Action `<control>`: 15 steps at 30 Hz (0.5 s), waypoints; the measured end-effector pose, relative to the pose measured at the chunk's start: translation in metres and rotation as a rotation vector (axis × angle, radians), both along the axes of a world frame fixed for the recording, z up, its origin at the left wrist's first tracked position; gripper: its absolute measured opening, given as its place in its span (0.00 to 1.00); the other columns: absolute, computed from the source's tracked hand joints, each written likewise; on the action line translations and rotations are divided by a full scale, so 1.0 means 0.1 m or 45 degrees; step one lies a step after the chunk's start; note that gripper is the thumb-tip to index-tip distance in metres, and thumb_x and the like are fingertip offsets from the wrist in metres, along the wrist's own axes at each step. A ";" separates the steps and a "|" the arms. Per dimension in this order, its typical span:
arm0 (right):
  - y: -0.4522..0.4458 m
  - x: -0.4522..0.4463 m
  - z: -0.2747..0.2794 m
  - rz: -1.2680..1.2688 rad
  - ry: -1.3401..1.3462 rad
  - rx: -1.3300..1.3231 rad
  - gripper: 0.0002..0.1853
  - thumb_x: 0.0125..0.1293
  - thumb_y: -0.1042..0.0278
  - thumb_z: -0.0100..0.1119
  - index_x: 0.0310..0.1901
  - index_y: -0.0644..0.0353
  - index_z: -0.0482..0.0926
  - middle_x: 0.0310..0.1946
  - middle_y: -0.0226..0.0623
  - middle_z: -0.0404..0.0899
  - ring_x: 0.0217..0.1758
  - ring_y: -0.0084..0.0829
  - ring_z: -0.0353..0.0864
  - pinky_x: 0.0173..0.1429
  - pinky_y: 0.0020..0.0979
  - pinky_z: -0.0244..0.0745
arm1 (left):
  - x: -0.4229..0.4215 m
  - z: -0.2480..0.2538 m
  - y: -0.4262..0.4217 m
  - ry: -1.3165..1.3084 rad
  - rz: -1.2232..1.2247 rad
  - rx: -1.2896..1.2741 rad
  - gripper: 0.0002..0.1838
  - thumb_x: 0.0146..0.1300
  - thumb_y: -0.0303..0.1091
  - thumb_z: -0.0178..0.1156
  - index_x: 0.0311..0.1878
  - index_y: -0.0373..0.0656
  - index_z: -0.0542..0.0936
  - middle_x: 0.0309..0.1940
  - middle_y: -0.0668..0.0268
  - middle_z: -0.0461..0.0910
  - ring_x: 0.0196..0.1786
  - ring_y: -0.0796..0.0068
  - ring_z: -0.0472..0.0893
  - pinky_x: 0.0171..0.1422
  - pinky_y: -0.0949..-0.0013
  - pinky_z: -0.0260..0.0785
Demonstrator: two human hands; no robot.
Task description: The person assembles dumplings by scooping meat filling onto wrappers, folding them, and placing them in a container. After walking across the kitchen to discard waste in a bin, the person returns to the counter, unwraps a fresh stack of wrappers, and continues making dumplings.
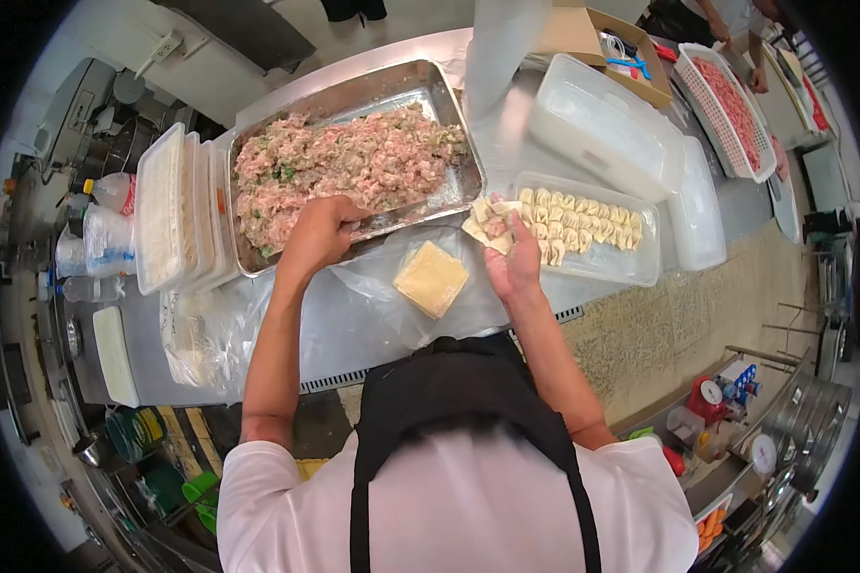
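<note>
A large metal tray (467, 181) of minced filling (354, 158) lies on the steel table. My left hand (327, 229) is at the tray's near edge with its fingers pressed together over the filling; a thin tool seems to run from it, too small to be sure. On my right hand (516, 263) rest several wrappers (492, 222) with a bit of filling, the fingers curled round them. A stack of square yellow wrappers (431, 279) sits on plastic between my hands. Beside my right hand, a clear container (631, 270) holds rows of folded dumplings (578, 220).
Stacked lidded containers (167, 210) and bottles (115, 191) stand at the left. Empty plastic tubs (607, 119) lie behind the dumplings. At the back right are a cardboard box (631, 81), a white basket (726, 110) of meat and other people's hands (758, 78).
</note>
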State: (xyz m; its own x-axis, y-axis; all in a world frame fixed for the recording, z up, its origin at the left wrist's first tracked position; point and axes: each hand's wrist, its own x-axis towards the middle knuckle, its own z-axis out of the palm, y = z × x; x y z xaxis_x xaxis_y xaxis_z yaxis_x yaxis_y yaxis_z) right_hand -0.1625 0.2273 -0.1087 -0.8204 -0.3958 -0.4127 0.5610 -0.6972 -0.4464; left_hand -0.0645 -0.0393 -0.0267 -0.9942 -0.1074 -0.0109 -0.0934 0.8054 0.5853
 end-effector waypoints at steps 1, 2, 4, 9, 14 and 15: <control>-0.03 0.00 -0.06 0.007 0.004 -0.052 0.25 0.81 0.61 0.39 0.70 0.70 0.65 0.68 0.46 0.71 0.72 0.42 0.69 0.78 0.46 0.61 | 0.03 -0.01 0.02 0.048 0.035 0.080 0.18 0.53 0.15 0.58 0.45 0.38 0.87 0.28 0.56 0.80 0.33 0.60 0.81 0.41 0.64 0.71; -0.04 0.00 -0.09 -0.003 0.002 -0.052 0.25 0.81 0.61 0.39 0.70 0.70 0.65 0.68 0.46 0.71 0.72 0.42 0.69 0.78 0.46 0.61 | 0.06 0.00 0.03 0.045 0.025 0.080 0.18 0.53 0.15 0.58 0.45 0.38 0.87 0.28 0.56 0.80 0.33 0.60 0.81 0.41 0.64 0.71; -0.12 0.02 -0.02 0.037 0.007 -0.061 0.26 0.82 0.59 0.38 0.71 0.70 0.64 0.69 0.47 0.70 0.73 0.43 0.68 0.78 0.47 0.61 | 0.10 0.01 0.06 0.097 0.091 0.226 0.19 0.53 0.13 0.57 0.47 0.38 0.87 0.30 0.60 0.81 0.32 0.68 0.81 0.38 0.67 0.71; -0.26 0.02 0.07 0.116 -0.054 -0.152 0.27 0.82 0.58 0.34 0.73 0.68 0.61 0.72 0.48 0.65 0.74 0.47 0.66 0.78 0.51 0.61 | 0.19 0.19 0.27 0.037 0.249 0.553 0.19 0.53 0.16 0.59 0.48 0.39 0.87 0.33 0.58 0.82 0.37 0.65 0.81 0.42 0.68 0.71; -0.32 0.02 0.23 0.161 -0.169 -0.293 0.27 0.83 0.58 0.31 0.72 0.69 0.61 0.72 0.49 0.65 0.73 0.49 0.66 0.80 0.52 0.58 | 0.21 -0.24 0.61 0.367 0.088 0.436 0.18 0.56 0.14 0.61 0.48 0.42 0.88 0.33 0.64 0.81 0.32 0.74 0.80 0.34 0.70 0.70; -0.33 0.00 0.21 0.163 -0.169 -0.294 0.27 0.83 0.58 0.31 0.72 0.69 0.61 0.72 0.49 0.65 0.73 0.49 0.66 0.80 0.52 0.58 | 0.23 -0.26 0.67 0.305 0.066 0.218 0.18 0.56 0.15 0.62 0.47 0.42 0.88 0.32 0.63 0.81 0.31 0.72 0.80 0.34 0.70 0.70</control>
